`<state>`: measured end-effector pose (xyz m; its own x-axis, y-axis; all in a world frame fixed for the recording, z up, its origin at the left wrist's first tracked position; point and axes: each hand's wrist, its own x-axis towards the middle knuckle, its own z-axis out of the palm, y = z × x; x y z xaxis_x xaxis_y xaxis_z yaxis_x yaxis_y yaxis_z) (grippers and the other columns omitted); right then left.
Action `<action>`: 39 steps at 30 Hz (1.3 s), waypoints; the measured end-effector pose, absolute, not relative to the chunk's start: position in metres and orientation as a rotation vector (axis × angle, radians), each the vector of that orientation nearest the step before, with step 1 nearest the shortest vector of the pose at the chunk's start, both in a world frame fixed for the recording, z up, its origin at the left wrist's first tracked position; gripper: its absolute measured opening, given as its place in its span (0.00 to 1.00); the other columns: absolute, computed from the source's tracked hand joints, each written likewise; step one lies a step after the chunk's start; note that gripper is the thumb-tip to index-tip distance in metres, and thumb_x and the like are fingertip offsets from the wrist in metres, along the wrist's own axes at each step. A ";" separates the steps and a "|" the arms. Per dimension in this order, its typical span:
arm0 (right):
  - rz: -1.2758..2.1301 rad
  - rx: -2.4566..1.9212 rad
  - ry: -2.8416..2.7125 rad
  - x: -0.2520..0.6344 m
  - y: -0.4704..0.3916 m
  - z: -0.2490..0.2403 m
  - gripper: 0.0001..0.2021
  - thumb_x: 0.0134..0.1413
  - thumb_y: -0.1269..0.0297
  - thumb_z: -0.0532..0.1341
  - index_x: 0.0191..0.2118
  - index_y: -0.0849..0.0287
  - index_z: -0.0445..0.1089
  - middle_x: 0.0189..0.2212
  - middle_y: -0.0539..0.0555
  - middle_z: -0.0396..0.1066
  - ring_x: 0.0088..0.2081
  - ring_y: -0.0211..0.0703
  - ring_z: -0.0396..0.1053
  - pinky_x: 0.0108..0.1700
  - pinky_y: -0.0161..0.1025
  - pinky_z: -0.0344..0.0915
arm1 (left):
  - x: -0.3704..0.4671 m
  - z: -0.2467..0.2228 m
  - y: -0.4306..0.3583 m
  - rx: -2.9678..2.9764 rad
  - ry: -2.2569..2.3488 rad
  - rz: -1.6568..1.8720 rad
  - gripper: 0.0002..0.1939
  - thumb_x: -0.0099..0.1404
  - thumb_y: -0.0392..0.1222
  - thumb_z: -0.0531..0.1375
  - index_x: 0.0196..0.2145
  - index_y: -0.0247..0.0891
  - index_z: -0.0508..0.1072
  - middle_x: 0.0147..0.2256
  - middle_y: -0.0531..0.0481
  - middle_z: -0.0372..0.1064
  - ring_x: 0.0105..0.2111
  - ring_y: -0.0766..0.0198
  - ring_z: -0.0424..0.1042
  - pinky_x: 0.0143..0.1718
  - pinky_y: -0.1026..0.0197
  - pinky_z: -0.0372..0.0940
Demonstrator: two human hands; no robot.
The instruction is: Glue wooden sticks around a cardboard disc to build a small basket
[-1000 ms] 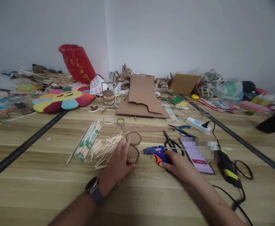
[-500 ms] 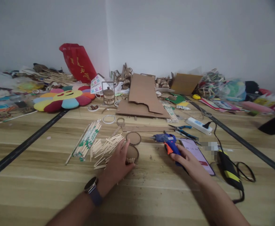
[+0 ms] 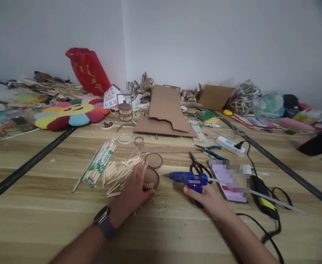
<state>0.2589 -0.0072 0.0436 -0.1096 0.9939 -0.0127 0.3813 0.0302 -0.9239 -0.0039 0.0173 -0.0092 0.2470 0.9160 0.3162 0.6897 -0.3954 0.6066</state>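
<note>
partly, the left hand [image 3: 132, 190], grip unclear, hides a disc [image 3: 151, 176]; the right hand [image 3: 210, 201] holds a glue gun [image 3: 191, 179].

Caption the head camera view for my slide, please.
Right hand holding a blue glue gun, left hand at a cardboard circle beside loose sticks.

Far left, a red bag [image 3: 87, 71] stands tilted, a bright flower cushion [image 3: 72, 114] lying just nearer; over right, a phone [image 3: 227, 188] lies flat, plastic bags [image 3: 269, 106] heaped far behind!
</note>
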 end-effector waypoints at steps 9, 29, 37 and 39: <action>1.205 -1.340 -1.948 0.255 -0.007 0.029 0.28 0.53 0.39 0.62 0.48 0.58 0.78 0.44 0.59 0.80 0.45 0.56 0.77 0.53 0.50 0.71 | -0.008 -0.008 0.019 2.132 1.495 0.928 0.49 0.52 0.33 0.68 0.67 0.39 0.51 0.66 0.35 0.51 0.68 0.43 0.50 0.67 0.38 0.51; 0.722 -1.349 -2.092 0.240 -0.014 0.014 0.16 0.55 0.46 0.62 0.36 0.54 0.76 0.34 0.56 0.77 0.39 0.52 0.75 0.42 0.42 0.71 | -0.006 -0.005 0.018 2.066 1.517 0.872 0.48 0.52 0.34 0.69 0.66 0.40 0.52 0.66 0.36 0.50 0.68 0.44 0.51 0.66 0.41 0.53; 0.697 -1.306 -2.160 0.239 -0.014 0.016 0.17 0.59 0.47 0.59 0.30 0.56 0.71 0.29 0.53 0.72 0.33 0.47 0.72 0.36 0.38 0.67 | -0.007 -0.004 0.018 2.089 1.497 0.917 0.47 0.52 0.34 0.68 0.66 0.42 0.52 0.65 0.37 0.53 0.67 0.44 0.52 0.65 0.39 0.54; 0.697 -1.310 -2.157 0.239 -0.014 0.016 0.17 0.59 0.47 0.60 0.30 0.56 0.72 0.29 0.53 0.72 0.33 0.47 0.72 0.36 0.38 0.67 | -0.007 -0.005 0.018 2.091 1.491 0.916 0.47 0.53 0.35 0.68 0.66 0.43 0.52 0.65 0.38 0.53 0.67 0.44 0.53 0.65 0.39 0.56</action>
<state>0.2388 -0.0137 0.0159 -0.3990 0.9024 0.1628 0.6363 0.4003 -0.6594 -0.0070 0.0183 -0.0049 0.2109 0.9385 0.2733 0.6678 -0.3425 0.6609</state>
